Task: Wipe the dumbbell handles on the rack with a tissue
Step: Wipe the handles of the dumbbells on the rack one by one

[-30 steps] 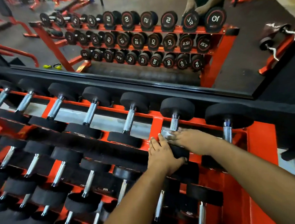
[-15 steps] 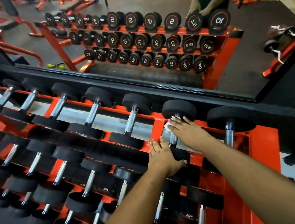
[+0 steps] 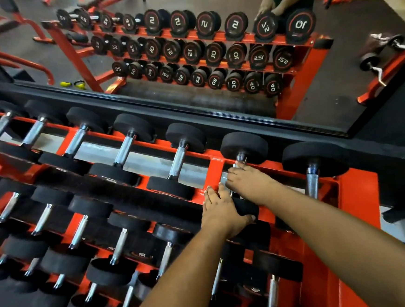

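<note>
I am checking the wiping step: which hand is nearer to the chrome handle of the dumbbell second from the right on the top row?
Right. The right hand grips that handle; the left hand rests on its near weight head.

Covered almost wholly by the right hand (image 3: pixel 250 183): the dumbbell handle (image 3: pixel 240 159). Tissue not discernible. Near head (image 3: pixel 246 209) half hidden under the left hand (image 3: pixel 222 212). Left dumbbells (image 3: pixel 0 125) motion-blurred.
</note>
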`<state>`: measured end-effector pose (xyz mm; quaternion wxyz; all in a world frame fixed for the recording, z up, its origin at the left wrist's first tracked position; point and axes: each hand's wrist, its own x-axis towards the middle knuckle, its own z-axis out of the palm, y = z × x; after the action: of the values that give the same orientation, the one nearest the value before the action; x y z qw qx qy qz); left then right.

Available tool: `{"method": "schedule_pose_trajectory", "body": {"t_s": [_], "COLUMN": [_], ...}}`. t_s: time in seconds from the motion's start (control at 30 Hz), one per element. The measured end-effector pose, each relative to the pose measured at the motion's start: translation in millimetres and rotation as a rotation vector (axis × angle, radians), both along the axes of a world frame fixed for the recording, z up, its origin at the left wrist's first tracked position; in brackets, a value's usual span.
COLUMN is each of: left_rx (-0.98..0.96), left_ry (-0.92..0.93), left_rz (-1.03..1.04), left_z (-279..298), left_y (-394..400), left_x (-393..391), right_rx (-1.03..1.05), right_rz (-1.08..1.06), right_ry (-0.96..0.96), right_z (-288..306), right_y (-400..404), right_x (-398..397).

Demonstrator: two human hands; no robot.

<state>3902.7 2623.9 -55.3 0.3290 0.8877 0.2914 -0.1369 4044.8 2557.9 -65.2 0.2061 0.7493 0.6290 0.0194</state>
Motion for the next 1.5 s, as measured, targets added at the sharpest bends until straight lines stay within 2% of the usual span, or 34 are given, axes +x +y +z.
{"method": "schedule_pose_trajectory", "body": {"t_s": [0.1, 0.17, 0.27, 0.37, 0.5, 0.7, 0.77, 0.9, 0.97, 1.07, 1.13, 1.17, 1.23, 1.37, 1.43, 1.5], "left_rx": [-0.002, 0.005, 0.011, 0.008, 0.004, 0.013, 0.009, 0.017, 0.016, 0.009, 0.015, 0.018, 0.009, 0.017, 0.02, 0.017], "left_ry": [-0.009, -0.005, 0.004, 0.008, 0.012, 0.016, 0.024, 0.028, 0.034, 0.039, 0.045, 0.048, 0.052, 0.049, 0.048, 0.048], "left_rz": [-0.003, -0.007, -0.012, -0.002, -0.01, -0.015, -0.017, -0.019, -0.019, -0.01, -0.014, -0.016, -0.021, -0.022, -0.021, -0.017], "left_z": [-1.1, -0.4, 0.3, 1.1, -1.7, -0.5, -0.1, 1.0, 1.6, 3.6, 3.4, 2.9, 3.1, 3.2, 3.8, 5.2], "left_y": [-0.1, -0.3, -0.5, -0.7, 0.1, 0.1, 0.7, 0.8, -0.3, -1.1, -0.6, -0.2, -0.1, 0.1, -0.2, 0.0], "left_x": [-0.9, -0.6, 1.3, 1.3, 1.6, 0.6, 1.2, 3.5, 3.5, 1.9, 2.3, 2.3, 2.1, 1.7, 1.7, 1.8], "right_rx": [0.053, 0.074, 0.185, 0.487, 0.775, 0.939, 0.895, 0.569, 0.574, 0.895, 1.156, 1.263, 1.311, 1.045, 1.141, 1.242], "right_rz": [0.073, 0.035, -0.275, -0.586, -0.879, -1.1, -1.123, -1.162, -1.214, -1.418, -1.547, -1.577, -1.545, -1.468, -1.459, -1.48], "right_ry": [0.208, 0.287, 0.38, 0.658, 0.767, 1.02, 1.063, 1.213, 1.265, 1.578, 1.698, 1.74, 1.805, 1.924, 2.032, 2.053], "right_z": [-4.2, -3.2, -4.9, -14.5, -21.5, -20.4, -20.7, -23.1, -23.3, -28.5, -24.6, -26.5, -24.0, -22.1, -15.9, -14.7], "right_y": [-23.4, -37.5, -31.2, -8.4, -18.2, -4.2, -0.7, -24.0, -22.0, -3.0, 7.0, 11.5, 14.2, 16.3, 21.2, 26.3], "right_x": [7.8, 11.1, 9.3, -0.6, -22.9, -13.2, -14.3, -31.5, -27.9, -5.0, 6.6, 10.6, 5.3, 3.6, 15.2, 19.0]}}
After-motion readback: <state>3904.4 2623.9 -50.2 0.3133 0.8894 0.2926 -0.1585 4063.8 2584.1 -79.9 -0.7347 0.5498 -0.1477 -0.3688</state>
